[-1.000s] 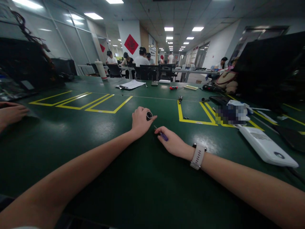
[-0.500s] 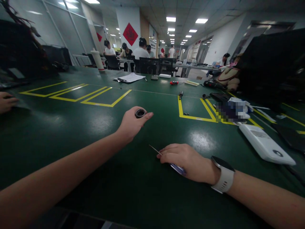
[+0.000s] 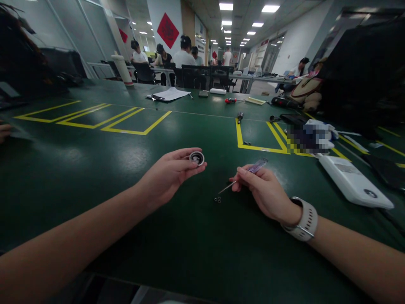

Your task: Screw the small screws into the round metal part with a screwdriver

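My left hand (image 3: 171, 171) is closed on a small round metal cup-like part (image 3: 196, 158), its open mouth turned toward me and a dark inside showing. To the right, my right hand (image 3: 261, 185) grips a screwdriver (image 3: 257, 166) with a clear purplish handle. Its thin shaft slants down to the left. Just by the tip, several tiny dark ring-like pieces (image 3: 217, 200) lie on the green tabletop (image 3: 190, 245), apart from both hands.
Yellow tape marks (image 3: 126, 131) frame areas on both sides. Farther back are papers (image 3: 171, 93), a red screwdriver (image 3: 230, 101) and a dark metal part (image 3: 240, 116). A white device (image 3: 354, 181) lies right. Another person's hand (image 3: 4, 130) shows at the left edge.
My right hand has lifted and turned, so the screwdriver handle now points up and away. The tiny rings have come into view. My left hand has moved slightly right, tilting the part toward me.
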A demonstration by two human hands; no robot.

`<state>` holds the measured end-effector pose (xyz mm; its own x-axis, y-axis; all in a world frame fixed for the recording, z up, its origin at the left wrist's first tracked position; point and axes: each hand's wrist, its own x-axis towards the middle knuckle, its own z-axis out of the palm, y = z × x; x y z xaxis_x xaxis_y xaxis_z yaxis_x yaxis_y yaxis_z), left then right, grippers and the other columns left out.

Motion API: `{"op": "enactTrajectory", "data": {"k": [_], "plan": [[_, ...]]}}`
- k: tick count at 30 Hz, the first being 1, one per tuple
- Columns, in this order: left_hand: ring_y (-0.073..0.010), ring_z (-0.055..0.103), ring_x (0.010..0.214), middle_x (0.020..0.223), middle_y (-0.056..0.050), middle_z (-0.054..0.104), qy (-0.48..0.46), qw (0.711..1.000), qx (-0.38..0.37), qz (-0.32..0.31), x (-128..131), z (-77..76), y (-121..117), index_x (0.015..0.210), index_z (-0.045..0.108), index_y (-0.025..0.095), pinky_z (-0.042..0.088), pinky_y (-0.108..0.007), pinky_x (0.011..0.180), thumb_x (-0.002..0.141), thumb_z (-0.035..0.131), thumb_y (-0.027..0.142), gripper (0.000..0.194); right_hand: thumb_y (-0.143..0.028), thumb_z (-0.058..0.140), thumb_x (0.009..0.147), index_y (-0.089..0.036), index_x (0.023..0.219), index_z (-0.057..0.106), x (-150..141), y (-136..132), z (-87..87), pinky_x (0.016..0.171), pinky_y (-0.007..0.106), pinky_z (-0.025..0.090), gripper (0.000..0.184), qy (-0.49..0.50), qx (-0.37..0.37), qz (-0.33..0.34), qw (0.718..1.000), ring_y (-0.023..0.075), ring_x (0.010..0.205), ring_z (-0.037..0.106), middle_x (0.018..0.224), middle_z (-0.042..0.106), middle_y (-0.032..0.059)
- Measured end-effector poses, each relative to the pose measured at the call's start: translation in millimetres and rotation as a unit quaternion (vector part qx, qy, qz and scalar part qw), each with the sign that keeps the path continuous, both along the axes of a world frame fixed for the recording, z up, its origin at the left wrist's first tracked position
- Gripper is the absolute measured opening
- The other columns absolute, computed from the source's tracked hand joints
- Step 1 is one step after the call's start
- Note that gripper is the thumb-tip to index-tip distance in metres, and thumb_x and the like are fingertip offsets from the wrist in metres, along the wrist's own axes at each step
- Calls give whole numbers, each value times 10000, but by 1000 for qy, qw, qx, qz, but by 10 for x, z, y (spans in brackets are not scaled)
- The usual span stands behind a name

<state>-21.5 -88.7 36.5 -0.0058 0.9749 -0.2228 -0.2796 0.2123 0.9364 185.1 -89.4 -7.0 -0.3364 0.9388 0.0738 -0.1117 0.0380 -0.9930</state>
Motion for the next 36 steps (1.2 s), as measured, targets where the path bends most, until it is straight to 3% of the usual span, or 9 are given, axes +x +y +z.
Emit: {"op": "enactTrajectory", "data": {"k": [8, 15, 22, 26, 29, 32, 36], "plan": [[-184, 666, 858, 947, -102, 676, 21, 999, -9, -27, 8, -41, -24, 1004, 630, 95, 563, -278, 817, 672, 582, -56, 368, -355, 566, 837, -192, 741, 607, -5, -1, -26, 774, 335, 450, 194, -31, 21, 15, 999, 125, 607, 574, 602, 611, -23], [-185, 660, 879, 944, -83, 681, 37, 999, -5, -37, 32, -54, -55, 987, 652, 134, 553, -312, 845, 670, 591, -44, 369, -420, 547, 832, -182, 755, 608, -16, -76, 43, 622, 299, 446, 258, -136, 65, -15, 989, 144, 608, 585, 623, 623, 1], [-170, 657, 860, 939, -72, 685, 46, 998, -21, -40, 72, -38, -79, 959, 665, 136, 546, -288, 836, 654, 593, -48, 363, -416, 517, 843, -179, 745, 596, -71, -127, 132, 564, 304, 462, 268, -212, 67, -66, 973, 164, 588, 601, 612, 636, 21], [-167, 650, 872, 940, -63, 683, 44, 998, -19, -41, 80, -43, -93, 942, 664, 141, 539, -286, 835, 647, 597, -37, 351, -379, 491, 867, -206, 683, 584, -94, -210, 111, 578, 312, 448, 270, -277, 215, -76, 933, 168, 610, 601, 641, 638, 20], [-165, 647, 875, 939, -62, 684, 45, 998, -23, -49, 86, -54, -101, 935, 658, 133, 525, -283, 842, 644, 600, -24, 336, -288, 493, 875, -214, 702, 571, -104, -289, 81, 765, 361, 460, 203, -288, 346, -75, 890, 170, 690, 604, 682, 635, 14], [-156, 646, 863, 920, -59, 688, 44, 997, -27, -51, 98, -64, -100, 936, 650, 127, 511, -273, 844, 642, 599, -13, 330, -214, 498, 868, -210, 764, 561, -93, -332, 79, 908, 402, 419, 121, -275, 395, -57, 875, 156, 693, 593, 682, 619, 3], [-152, 640, 858, 911, -55, 689, 49, 997, -19, -57, 108, -93, -93, 931, 652, 131, 494, -274, 837, 642, 605, 15, 315, -165, 490, 856, -221, 824, 552, -58, -354, 110, 941, 424, 402, 89, -242, 421, -62, 872, 157, 725, 589, 725, 618, 6]]}}
